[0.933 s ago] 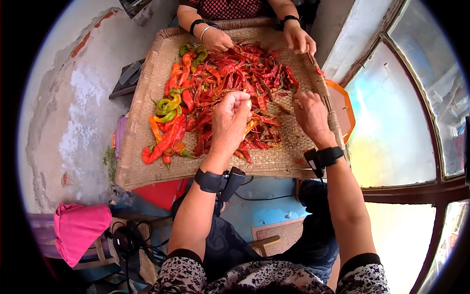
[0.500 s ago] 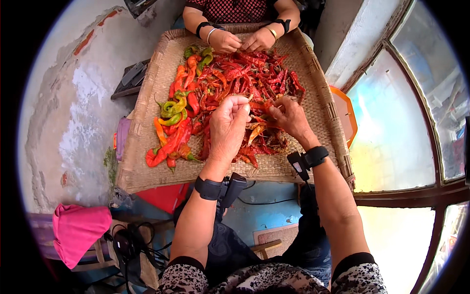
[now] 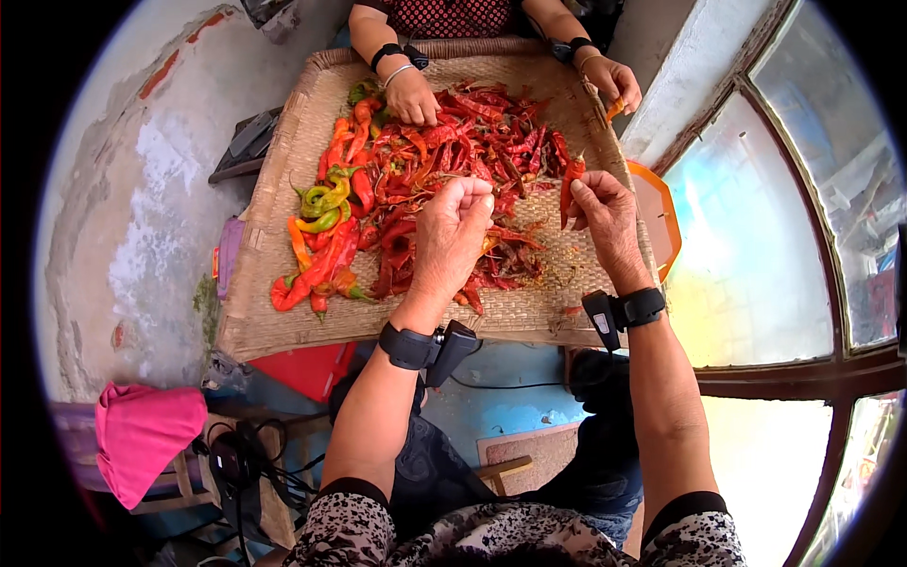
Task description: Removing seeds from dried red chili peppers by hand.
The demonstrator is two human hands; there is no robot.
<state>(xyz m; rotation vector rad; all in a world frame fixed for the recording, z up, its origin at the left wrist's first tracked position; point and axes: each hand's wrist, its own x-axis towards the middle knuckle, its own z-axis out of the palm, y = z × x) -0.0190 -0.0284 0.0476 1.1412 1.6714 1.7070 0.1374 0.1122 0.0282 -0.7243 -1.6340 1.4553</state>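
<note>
A woven tray carries a pile of dried red peppers, with fresher red, orange and green peppers along its left side. My left hand is closed in a pinch above the middle of the pile; what its fingertips hold, if anything, is too hidden to name. Near the tray's right side, my right hand grips an upright red pepper between thumb and fingers.
A co-worker's left hand rests in the far pile; their right hand holds an orange pepper over the rim. An orange-rimmed basin sits beside the window. A pink cloth and cables lie lower left.
My right hand has moved from the pile toward the right, now with a red pepper in it. The co-worker's hands have parted, the right one moving to the tray's edge.
</note>
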